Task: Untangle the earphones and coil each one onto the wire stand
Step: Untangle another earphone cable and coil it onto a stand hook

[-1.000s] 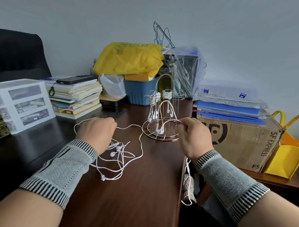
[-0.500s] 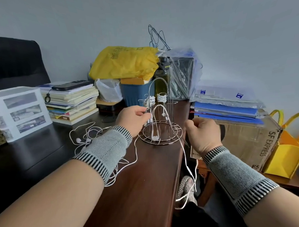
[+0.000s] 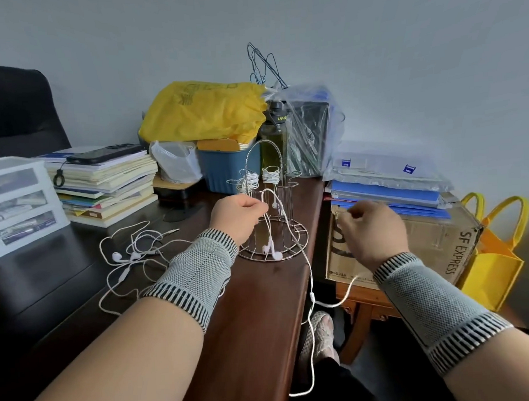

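Head view: left hand [image 3: 238, 215] pinches earphone cord [image 3: 309, 277] draping down from upright wire stand [image 3: 273, 224]

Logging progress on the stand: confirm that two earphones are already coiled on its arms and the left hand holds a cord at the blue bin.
One slip: the left hand holds the cord at the stand, not at the blue bin, which sits behind it. The head view shows this. Two coils do sit on the stand's arms.
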A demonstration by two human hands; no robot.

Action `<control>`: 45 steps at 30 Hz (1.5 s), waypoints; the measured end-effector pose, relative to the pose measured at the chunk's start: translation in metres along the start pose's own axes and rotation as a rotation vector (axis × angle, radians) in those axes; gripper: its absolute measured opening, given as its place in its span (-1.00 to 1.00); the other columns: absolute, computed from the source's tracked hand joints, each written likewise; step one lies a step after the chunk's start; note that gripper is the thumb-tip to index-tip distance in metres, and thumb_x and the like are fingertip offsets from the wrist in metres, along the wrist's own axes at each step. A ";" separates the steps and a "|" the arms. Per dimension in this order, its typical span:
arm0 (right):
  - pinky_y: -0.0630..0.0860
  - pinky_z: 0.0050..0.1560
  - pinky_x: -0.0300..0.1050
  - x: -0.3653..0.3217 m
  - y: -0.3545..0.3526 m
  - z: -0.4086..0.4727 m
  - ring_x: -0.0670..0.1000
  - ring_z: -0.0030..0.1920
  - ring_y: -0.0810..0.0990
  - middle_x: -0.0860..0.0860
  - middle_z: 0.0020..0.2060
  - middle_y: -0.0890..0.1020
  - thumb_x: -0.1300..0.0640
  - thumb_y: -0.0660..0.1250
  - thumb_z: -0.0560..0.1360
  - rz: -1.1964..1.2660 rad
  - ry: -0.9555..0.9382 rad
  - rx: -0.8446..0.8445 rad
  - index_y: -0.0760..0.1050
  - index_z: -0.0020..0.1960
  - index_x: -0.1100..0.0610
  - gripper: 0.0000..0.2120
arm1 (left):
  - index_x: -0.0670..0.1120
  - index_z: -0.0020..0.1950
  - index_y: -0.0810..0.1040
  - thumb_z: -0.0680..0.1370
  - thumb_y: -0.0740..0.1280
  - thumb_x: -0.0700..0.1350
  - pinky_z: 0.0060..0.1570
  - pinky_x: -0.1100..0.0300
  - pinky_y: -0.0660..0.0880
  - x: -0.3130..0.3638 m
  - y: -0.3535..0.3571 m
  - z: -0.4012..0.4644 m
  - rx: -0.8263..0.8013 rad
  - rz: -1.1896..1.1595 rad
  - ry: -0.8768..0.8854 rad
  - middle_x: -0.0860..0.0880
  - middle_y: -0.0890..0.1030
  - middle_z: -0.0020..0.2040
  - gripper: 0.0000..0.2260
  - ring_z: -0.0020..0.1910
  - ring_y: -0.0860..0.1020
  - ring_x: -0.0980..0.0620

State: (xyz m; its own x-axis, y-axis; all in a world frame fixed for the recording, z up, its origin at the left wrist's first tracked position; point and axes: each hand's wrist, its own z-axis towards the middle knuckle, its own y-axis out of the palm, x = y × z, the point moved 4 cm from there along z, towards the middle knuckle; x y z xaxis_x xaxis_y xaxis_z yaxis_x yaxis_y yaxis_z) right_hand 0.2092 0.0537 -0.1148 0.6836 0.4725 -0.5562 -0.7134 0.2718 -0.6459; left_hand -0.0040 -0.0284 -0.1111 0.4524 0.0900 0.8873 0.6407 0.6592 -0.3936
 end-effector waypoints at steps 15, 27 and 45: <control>0.49 -0.24 -0.26 -0.046 0.077 -0.018 -0.10 -0.32 0.55 -0.03 -0.26 0.61 0.21 0.34 0.47 0.557 0.077 -0.349 0.55 0.05 0.09 -0.84 | -0.04 -0.15 0.60 0.47 0.41 -0.18 -0.23 0.28 0.48 -0.006 0.005 -0.005 0.005 -0.067 -0.009 0.05 0.64 -0.29 -0.96 -0.28 0.58 0.11; 0.46 -0.16 -0.19 -0.072 0.085 -0.062 -0.06 -0.30 0.55 -0.04 -0.36 0.62 0.17 0.27 0.54 0.505 -0.168 -0.308 0.59 -0.22 0.04 -0.80 | -0.17 0.01 0.54 0.60 0.29 -0.22 -0.23 0.21 0.55 -0.006 0.007 -0.003 -0.201 -0.612 -0.248 -0.03 0.68 -0.25 -0.95 -0.31 0.65 0.12; 0.36 -0.37 -0.17 -0.028 0.081 -0.021 -0.09 -0.46 0.42 -0.06 -0.48 0.53 0.15 0.32 0.50 0.658 0.265 -0.228 0.55 -0.34 0.08 -0.77 | -0.11 -0.09 0.62 0.54 0.36 -0.28 -0.09 0.06 0.58 -0.013 0.011 -0.003 -0.226 -0.626 -0.262 -0.03 0.60 -0.21 -0.91 -0.12 0.58 0.02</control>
State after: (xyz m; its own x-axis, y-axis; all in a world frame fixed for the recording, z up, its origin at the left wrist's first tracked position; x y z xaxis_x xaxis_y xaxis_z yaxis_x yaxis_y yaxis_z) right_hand 0.1351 0.0451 -0.1625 0.1616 0.2517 -0.9542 -0.9580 -0.1921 -0.2129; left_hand -0.0012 -0.0244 -0.1271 -0.1878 -0.0598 0.9804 0.8573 0.4771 0.1933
